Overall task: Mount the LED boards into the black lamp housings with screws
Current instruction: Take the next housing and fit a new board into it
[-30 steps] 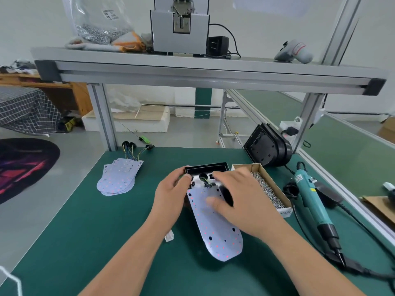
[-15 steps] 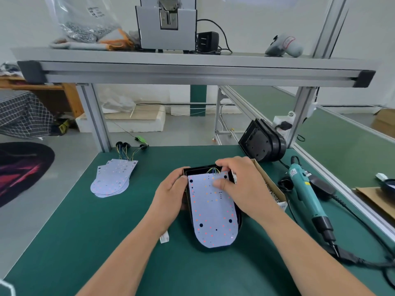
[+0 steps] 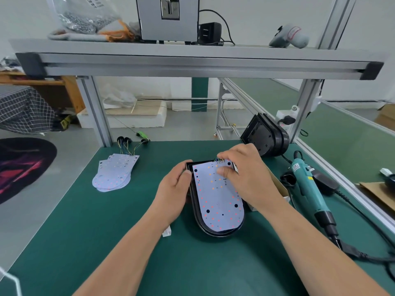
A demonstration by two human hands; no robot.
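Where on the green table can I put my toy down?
Bare green mat lies this side of the stack of LED boards, left of the left hand, and between both forearms in front of the black lamp housing. The right side is crowded: screw box, electric screwdriver, cable.

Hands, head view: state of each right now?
Left hand: closed, holding the black lamp housing by its left rim.
Right hand: closed, pinching the top end of the LED board.
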